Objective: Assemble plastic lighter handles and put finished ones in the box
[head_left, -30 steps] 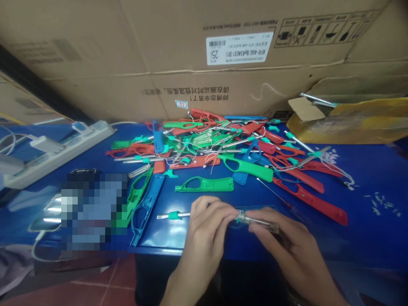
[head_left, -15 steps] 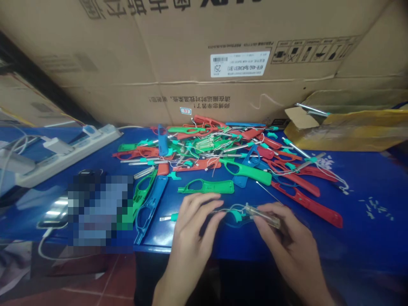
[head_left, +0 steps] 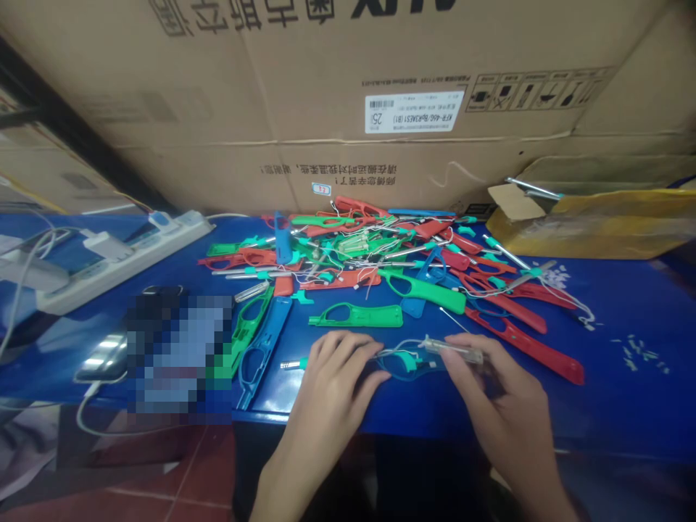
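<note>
Clear tank (head_left: 461, 351), three o'clock of the teal clip (head_left: 403, 361), is pinched by the right hand's (head_left: 505, 395) fingers, perhaps keeping its end reachable; the left hand's (head_left: 329, 388) fingers curl over the metal rod (head_left: 291, 365), grip unclear.

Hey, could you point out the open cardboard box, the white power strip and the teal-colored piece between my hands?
open cardboard box (head_left: 592, 228), head view, its yellow-taped front
white power strip (head_left: 138, 255), head view, its upper middle
teal piece (head_left: 403, 362), head view, its broad middle
</note>
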The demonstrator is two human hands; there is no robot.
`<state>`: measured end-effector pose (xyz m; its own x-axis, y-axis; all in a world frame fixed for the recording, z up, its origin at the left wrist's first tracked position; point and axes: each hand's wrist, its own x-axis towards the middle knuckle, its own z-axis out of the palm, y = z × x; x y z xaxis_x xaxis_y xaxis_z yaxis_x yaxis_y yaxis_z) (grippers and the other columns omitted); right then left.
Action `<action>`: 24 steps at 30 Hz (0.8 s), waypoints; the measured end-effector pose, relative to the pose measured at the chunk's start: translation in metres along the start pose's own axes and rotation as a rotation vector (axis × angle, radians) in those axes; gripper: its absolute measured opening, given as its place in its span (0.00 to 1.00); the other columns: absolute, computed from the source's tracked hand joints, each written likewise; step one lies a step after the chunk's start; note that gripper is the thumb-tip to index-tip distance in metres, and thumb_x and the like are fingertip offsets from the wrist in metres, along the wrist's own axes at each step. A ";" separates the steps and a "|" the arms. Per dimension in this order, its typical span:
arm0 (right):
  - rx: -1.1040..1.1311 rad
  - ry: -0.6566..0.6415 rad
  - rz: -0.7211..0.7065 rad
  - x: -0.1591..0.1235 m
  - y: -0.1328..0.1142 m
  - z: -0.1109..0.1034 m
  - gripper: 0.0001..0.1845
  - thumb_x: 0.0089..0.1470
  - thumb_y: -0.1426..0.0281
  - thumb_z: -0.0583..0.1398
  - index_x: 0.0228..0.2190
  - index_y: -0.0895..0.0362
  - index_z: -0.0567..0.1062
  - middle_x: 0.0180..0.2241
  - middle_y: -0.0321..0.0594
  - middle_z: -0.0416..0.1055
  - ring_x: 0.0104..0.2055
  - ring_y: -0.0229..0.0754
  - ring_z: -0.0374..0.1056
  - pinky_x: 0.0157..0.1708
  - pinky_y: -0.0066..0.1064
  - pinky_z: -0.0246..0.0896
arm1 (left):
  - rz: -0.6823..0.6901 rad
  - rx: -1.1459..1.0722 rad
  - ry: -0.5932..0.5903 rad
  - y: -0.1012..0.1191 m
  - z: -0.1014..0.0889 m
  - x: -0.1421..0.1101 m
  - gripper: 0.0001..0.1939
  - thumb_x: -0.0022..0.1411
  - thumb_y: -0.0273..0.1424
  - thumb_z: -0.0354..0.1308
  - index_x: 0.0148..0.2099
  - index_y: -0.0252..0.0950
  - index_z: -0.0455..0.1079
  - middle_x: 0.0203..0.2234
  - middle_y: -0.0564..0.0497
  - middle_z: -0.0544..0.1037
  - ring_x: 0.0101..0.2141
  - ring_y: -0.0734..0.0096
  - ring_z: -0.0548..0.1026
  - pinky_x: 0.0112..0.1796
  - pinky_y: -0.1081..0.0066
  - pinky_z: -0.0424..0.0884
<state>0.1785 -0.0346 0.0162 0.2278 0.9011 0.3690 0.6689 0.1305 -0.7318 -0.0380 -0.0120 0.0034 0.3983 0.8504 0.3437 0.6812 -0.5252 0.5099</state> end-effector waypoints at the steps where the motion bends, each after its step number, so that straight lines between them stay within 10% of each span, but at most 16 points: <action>1: -0.014 0.003 -0.005 0.001 0.001 0.000 0.08 0.62 0.61 0.63 0.37 0.52 0.79 0.30 0.32 0.79 0.26 0.34 0.70 0.25 0.23 0.65 | -0.004 -0.004 0.000 0.000 0.000 0.000 0.13 0.71 0.30 0.62 0.56 0.39 0.72 0.49 0.48 0.79 0.50 0.55 0.72 0.49 0.53 0.69; 24: -0.002 -0.122 0.043 0.007 0.016 -0.016 0.11 0.60 0.58 0.64 0.33 0.52 0.80 0.23 0.30 0.75 0.22 0.34 0.65 0.23 0.24 0.61 | 0.020 -0.037 -0.015 0.007 -0.001 0.020 0.08 0.73 0.30 0.60 0.52 0.38 0.75 0.45 0.49 0.80 0.46 0.58 0.72 0.47 0.55 0.66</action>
<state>0.2019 -0.0329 0.0163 0.1692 0.9494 0.2646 0.6619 0.0894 -0.7443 -0.0258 0.0017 0.0143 0.4212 0.8400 0.3422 0.6502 -0.5427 0.5317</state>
